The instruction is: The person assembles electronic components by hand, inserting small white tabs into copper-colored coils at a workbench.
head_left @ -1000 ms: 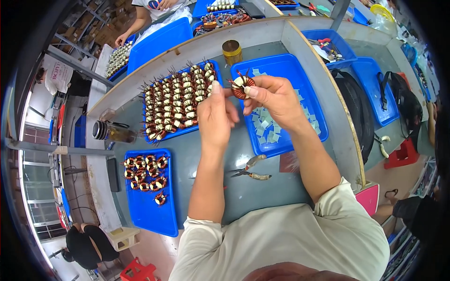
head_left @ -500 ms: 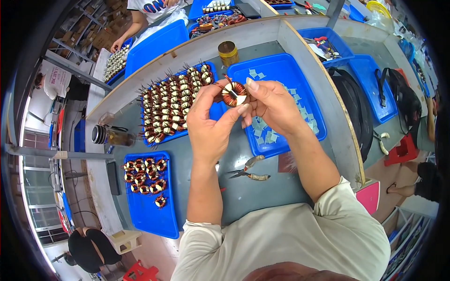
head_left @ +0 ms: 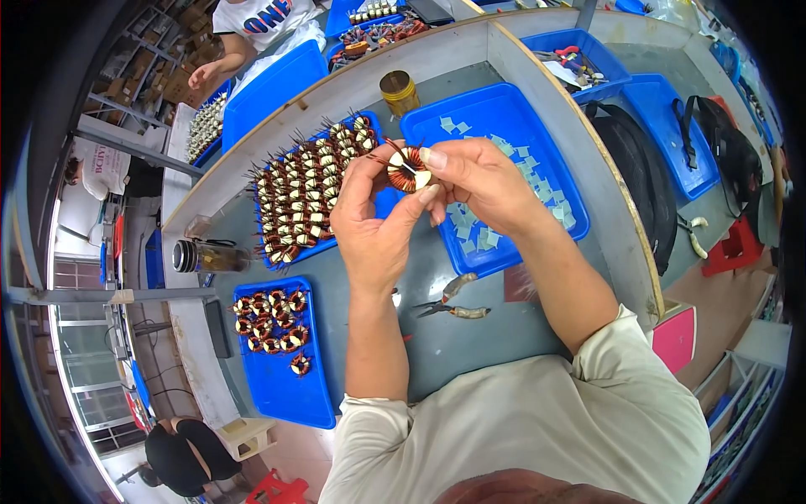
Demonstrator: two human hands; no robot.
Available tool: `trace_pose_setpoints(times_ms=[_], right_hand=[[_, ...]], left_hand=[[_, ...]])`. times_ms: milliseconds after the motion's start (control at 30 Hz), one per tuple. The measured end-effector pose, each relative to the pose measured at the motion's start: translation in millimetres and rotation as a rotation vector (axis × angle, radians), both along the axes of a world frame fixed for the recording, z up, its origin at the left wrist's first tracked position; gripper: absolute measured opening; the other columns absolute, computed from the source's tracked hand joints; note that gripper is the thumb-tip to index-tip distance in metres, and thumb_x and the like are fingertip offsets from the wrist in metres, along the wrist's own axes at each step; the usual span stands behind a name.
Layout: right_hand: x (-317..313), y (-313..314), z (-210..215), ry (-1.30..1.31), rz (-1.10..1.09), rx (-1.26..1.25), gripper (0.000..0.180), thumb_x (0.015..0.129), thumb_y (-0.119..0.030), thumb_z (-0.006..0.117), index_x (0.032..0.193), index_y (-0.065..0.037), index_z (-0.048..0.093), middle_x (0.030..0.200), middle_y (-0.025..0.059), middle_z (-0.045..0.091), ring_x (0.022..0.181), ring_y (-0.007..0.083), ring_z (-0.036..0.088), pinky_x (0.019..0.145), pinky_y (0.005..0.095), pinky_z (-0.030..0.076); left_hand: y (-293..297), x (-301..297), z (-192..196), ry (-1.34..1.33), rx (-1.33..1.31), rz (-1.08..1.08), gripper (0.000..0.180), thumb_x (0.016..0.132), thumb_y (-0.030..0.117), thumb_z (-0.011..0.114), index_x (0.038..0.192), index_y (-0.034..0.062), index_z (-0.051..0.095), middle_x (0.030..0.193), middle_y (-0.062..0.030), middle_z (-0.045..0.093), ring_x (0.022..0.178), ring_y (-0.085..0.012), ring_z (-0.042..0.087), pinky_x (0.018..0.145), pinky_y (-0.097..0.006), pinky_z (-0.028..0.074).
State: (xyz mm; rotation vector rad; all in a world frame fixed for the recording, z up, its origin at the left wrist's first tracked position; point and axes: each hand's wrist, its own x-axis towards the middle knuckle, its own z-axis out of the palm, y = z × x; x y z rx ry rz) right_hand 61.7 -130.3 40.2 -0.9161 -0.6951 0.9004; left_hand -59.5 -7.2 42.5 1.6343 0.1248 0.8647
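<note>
Both hands hold one ring-shaped copper-wound coil [head_left: 409,169] with a pale patch on it, up above the grey bench. My left hand [head_left: 375,220] grips it from the left and below with thumb and fingers. My right hand [head_left: 474,180] pinches its right side. Behind the hands, a blue tray [head_left: 382,202] carries several similar coils with wire leads sticking out. A second blue tray [head_left: 546,181] under my right hand holds several small pale squares.
A third blue tray [head_left: 290,386] at the near left holds several coils. Small pliers [head_left: 453,309] lie on the grey bench [head_left: 470,344]. A brass-coloured tape roll [head_left: 398,88] and a dark jar [head_left: 206,255] stand nearby. Another person's arm [head_left: 214,67] works beyond the divider wall.
Both hands have stayed together on the coil, turning it slightly; my left fingers have shifted from beside it to under it.
</note>
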Motion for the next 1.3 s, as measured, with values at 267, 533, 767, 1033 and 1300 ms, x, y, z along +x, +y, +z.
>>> trace_pose_setpoints(times_ms=[267,533,767,1033,1300], right_hand=[[-9,2,10,-0.107,-0.067,-0.093,0.027,0.100,-0.026,0.069,0.099,0.000,0.075,0.080,0.0011,0.069,0.068,0.0080,0.062,0.061,0.0242,0.050],[-17,0,11,-0.150,-0.124,-0.136,0.026,0.098,-0.020,0.066,0.104,0.004,0.072,0.083,0.0039,0.069,0.070,0.0090,0.062,0.063,0.0261,0.050],[-16,5,4,-0.130,-0.161,-0.157,0.024,0.097,-0.017,0.064,0.101,0.005,0.073,0.082,0.0057,0.070,0.070,0.0095,0.065,0.062,0.0270,0.052],[-1,3,3,0.255,0.050,0.000,0.039,0.107,-0.037,0.062,0.105,0.001,0.071,0.088,0.0093,0.072,0.069,0.0179,0.072,0.067,0.0328,0.061],[-4,9,-20,0.463,0.183,0.155,0.027,0.107,-0.023,0.059,0.116,0.002,0.066,0.091,0.0078,0.070,0.070,0.0162,0.071,0.065,0.0398,0.065]], left_hand=[[4,-1,-3,0.021,0.067,0.061,0.048,0.082,0.000,0.083,0.127,-0.0036,0.066,0.123,-0.0102,0.066,0.106,-0.0188,0.069,0.095,-0.032,0.055],[8,-5,1,0.078,0.277,0.077,0.058,0.077,0.001,0.083,0.134,0.0059,0.071,0.111,-0.0094,0.063,0.100,-0.0214,0.064,0.090,-0.033,0.053],[5,-3,7,0.120,0.504,0.132,0.057,0.077,-0.001,0.083,0.132,0.0046,0.071,0.108,-0.0096,0.062,0.095,-0.0209,0.064,0.083,-0.032,0.054],[-3,3,-1,-0.024,-0.140,-0.017,0.058,0.082,-0.003,0.084,0.137,0.0001,0.066,0.112,-0.0019,0.059,0.103,-0.0109,0.060,0.092,-0.028,0.051],[-7,1,5,-0.055,-0.372,-0.154,0.056,0.087,-0.008,0.078,0.140,-0.0031,0.062,0.106,-0.0068,0.072,0.078,-0.0107,0.068,0.061,-0.024,0.055]])
